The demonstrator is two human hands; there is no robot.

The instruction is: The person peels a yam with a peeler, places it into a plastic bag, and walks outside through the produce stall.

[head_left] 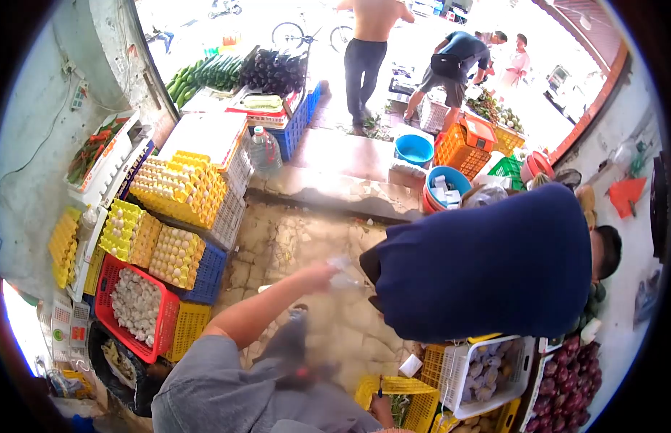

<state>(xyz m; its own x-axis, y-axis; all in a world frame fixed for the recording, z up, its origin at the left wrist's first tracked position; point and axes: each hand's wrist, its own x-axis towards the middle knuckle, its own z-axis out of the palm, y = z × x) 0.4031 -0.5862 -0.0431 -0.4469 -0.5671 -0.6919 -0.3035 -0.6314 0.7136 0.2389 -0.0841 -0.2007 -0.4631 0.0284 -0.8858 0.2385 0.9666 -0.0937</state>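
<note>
My left hand [322, 277] reaches over the tiled floor, closed on a thin, translucent plastic piece [344, 273] that is blurred by motion. The bare forearm comes out of a grey short sleeve. At the bottom, my right hand [383, 410] is beside a yellow plastic basket [420, 408] with greens inside. A small dark object shows at that hand, and its fingers are mostly hidden.
A person in dark blue [487, 267] bends over at the right, above a white crate [522, 375] and red onions [566, 386]. Egg trays [178, 189] and a red garlic basket [166, 317] stand left. A step [335, 189] leads outside, where people and vegetables are.
</note>
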